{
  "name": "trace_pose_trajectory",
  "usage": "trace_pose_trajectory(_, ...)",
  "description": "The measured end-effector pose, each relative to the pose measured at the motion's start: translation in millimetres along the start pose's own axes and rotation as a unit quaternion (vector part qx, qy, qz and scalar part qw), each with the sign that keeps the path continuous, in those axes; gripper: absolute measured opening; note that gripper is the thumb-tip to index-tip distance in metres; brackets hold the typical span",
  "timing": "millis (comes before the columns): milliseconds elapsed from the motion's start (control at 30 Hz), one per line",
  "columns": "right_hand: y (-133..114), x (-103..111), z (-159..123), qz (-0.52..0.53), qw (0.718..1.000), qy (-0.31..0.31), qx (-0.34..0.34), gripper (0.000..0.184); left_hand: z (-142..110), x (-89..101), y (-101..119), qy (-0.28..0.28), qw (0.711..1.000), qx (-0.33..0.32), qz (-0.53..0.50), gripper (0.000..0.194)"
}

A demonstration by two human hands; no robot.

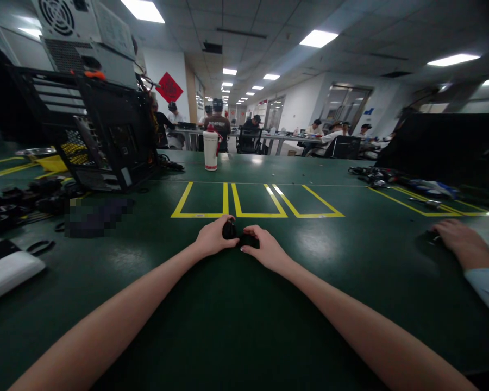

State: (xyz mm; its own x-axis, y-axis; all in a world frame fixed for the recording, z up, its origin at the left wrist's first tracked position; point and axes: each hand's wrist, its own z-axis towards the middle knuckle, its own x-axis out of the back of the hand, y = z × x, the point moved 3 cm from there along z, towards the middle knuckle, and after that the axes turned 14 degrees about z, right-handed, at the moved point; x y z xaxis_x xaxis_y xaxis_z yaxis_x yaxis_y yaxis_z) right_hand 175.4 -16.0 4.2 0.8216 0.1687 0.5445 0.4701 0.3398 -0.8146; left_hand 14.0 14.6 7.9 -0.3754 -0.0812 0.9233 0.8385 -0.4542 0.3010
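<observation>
A small black rounded object [229, 230] sits in the grip of my left hand [212, 237], between the thumb and the curled fingers. What kind of thing it is I cannot make out, since the fingers cover part of it. Just to its right is my right hand [264, 247], with thumb and fingers apart in a C shape. The space inside that curve is dark, and I see nothing clearly held there. Both hands are low over the green table [212, 304], in front of the yellow tape outlines [261, 215].
A white cup [211, 151] with a red lid stands farther back. On the left are an open computer case [118, 133] and a white object [10, 276]. Another person's hand [458, 236] rests at the right, near cables [377, 176]. People sit at far tables.
</observation>
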Motion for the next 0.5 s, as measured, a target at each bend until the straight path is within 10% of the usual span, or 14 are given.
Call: trace_pose_trajectory(500,-45,7,-51,0.086,0.991,-0.102,0.029,0.059,-59,30.0,63,-0.108,0.965,-0.22,0.09,0.073)
